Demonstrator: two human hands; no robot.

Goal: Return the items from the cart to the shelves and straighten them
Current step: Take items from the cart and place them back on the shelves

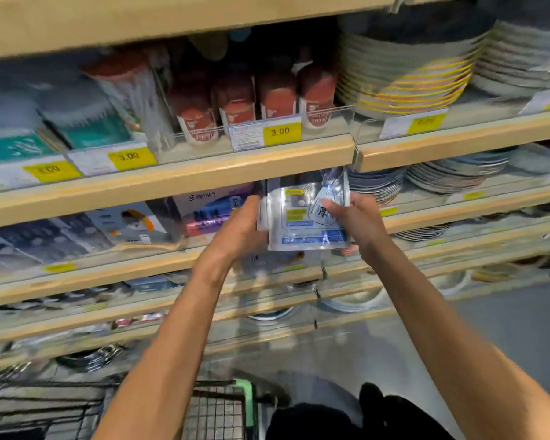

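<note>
Below my arms I see a black wire cart (216, 411) on grey floor (505, 328). Ahead, wooden shelves (172, 182) w/ yellow price tags (281, 132). Left hand (242, 227) and right hand (353, 217) both grip a flat, glossy clear-and-white packet (305, 214), blue print, held upright betw. them at the shelf front. Above the hands: red cup packs (235, 100), stacked plates (404, 74) up right.

arms (159, 360): bare, no sleeves | legs (346, 420): dark clothing
</note>
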